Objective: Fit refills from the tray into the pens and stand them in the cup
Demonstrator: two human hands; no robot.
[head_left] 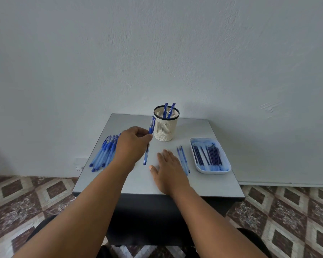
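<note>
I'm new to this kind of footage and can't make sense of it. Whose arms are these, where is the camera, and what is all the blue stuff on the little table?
There is no machine here. A person wears a wide-angle camera on the head, so you look forward and down along their own two arms.

The left hand pinches one blue pen in its grip, lifted beside the cup. The right hand lies flat and open on the grey table, holding nothing.

On the table: a slotted cream cup at the back with two pens standing in it; a bundle of blue pens on the left; a few thin pieces beside the right hand, too small to tell whether barrels or refills; and a white tray of dark refills on the right.
</note>
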